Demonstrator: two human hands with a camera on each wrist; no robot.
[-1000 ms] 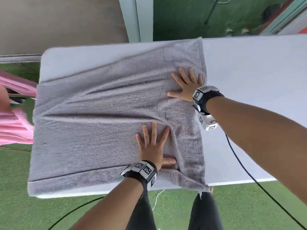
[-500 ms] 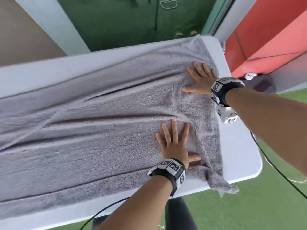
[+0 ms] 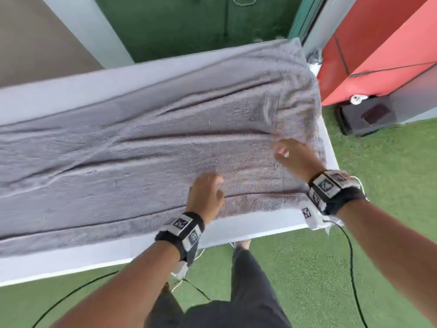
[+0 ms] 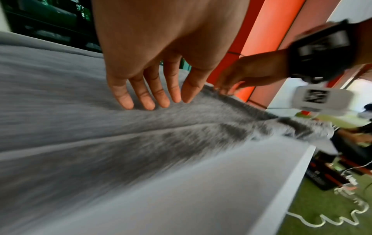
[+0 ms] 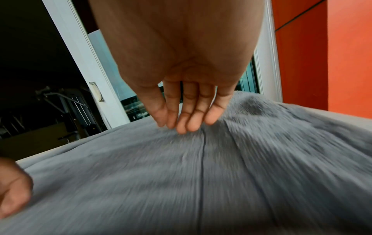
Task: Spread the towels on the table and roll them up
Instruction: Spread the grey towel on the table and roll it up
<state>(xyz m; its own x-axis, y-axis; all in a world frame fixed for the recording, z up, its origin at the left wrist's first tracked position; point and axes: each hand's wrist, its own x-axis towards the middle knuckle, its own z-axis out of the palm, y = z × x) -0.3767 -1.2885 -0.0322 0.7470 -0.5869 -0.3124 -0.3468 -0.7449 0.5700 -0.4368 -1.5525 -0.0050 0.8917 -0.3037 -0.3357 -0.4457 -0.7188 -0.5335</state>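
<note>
A large grey towel (image 3: pixel 142 143) lies spread over the white table (image 3: pixel 248 228), wrinkled in long folds, its right end at the table's right edge. My left hand (image 3: pixel 208 190) hovers just above the towel's near strip, fingers (image 4: pixel 145 98) straight and slightly spread, tips close to the cloth. My right hand (image 3: pixel 287 150) is above the towel (image 5: pixel 181 174) near its right end, fingers (image 5: pixel 189 122) straight and together, tips brushing the pile. Neither hand holds anything. In the left wrist view the towel (image 4: pixel 100 127) is blurred by motion.
An orange wall panel (image 3: pixel 378 43) stands right of the table. A black box (image 3: pixel 366 117) sits on the green turf (image 3: pixel 390 185) beside it. Cables (image 3: pixel 350 268) trail from my wrists across the floor. A white door frame (image 3: pixel 94 36) stands behind the table.
Both hands have come off the towel, where they lay flat, and drawn back toward me. The view has swung further right along the table.
</note>
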